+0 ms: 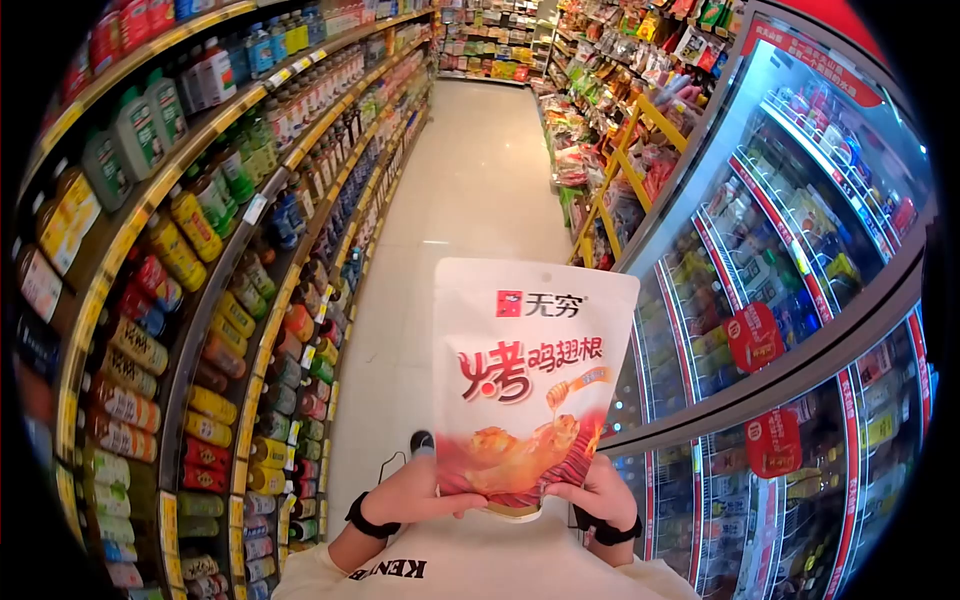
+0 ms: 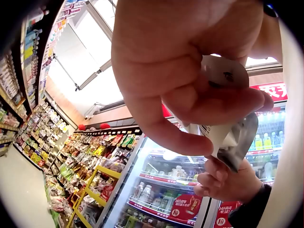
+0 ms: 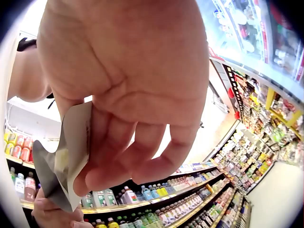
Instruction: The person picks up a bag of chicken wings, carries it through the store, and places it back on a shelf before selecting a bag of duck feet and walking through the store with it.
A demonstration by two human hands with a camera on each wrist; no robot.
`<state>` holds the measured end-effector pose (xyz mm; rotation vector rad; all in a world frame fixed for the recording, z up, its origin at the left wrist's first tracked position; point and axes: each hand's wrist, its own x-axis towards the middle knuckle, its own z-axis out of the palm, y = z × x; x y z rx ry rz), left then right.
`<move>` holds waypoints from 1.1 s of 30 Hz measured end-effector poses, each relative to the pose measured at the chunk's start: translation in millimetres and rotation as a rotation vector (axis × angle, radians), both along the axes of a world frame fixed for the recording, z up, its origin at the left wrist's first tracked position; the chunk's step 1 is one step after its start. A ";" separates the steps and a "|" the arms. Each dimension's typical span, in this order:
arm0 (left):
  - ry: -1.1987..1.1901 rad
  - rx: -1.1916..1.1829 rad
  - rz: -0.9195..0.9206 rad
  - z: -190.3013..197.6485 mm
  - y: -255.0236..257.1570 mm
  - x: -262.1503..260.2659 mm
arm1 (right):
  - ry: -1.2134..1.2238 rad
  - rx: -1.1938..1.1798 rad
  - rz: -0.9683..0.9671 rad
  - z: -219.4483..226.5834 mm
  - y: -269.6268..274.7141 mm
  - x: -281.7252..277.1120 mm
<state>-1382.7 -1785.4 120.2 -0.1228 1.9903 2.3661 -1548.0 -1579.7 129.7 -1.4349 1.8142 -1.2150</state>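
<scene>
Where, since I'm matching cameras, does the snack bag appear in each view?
Head: snack bag, lower middle, slightly right.
Left wrist: snack bag, right of centre.
Right wrist: snack bag, lower left.
Shared landmark: yellow frame, upper right in head, lower left in left wrist, right edge in right wrist.

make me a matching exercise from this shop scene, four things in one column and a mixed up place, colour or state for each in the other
Things
1. snack pouch
2. wristbands
3. glass-fronted fridge
4. bottle shelves

Places, colours, states
a. on the right side of the head view
b. held upright between the left hand and the right hand
c. along the left side of the head view
d. black

Right pairs: 1-b, 2-d, 3-a, 4-c
</scene>
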 end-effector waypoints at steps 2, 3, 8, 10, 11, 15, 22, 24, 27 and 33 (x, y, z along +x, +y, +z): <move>-0.076 -0.216 -0.115 -12.7 -26.2 -25.8 | -0.016 0.007 -0.045 -5.6 -15.5 -17.7; -0.077 -0.228 -0.121 -9.9 -32.5 -40.9 | -0.019 0.000 -0.098 -7.9 -19.7 -28.6; 0.057 -0.418 -0.067 -4.5 -106.0 -96.9 | -0.049 -0.028 -0.150 -9.4 -94.2 -78.7; 0.019 -0.389 -0.050 3.0 -133.8 -117.9 | 0.025 -0.016 -0.147 -7.0 -123.7 -102.6; -0.005 -0.353 -0.028 8.2 -152.7 -128.5 | 0.021 -0.017 -0.151 -0.7 -142.5 -111.3; 0.169 -0.450 -0.029 17.3 -223.0 -165.5 | 0.049 -0.047 -0.136 12.8 -211.9 -150.8; 0.040 -0.314 0.017 8.3 -296.8 -220.0 | -0.027 -0.027 -0.129 -0.4 -289.1 -208.5; 0.064 -0.299 0.049 2.6 -313.4 -233.4 | -0.054 -0.017 -0.130 -3.9 -308.2 -226.7; 0.030 -0.261 0.111 -1.7 -336.4 -260.2 | -0.034 0.010 -0.077 -4.8 -339.9 -261.1; 0.019 -0.243 0.257 -14.2 -371.7 -339.2 | -0.009 -0.057 -0.051 -12.1 -385.9 -347.1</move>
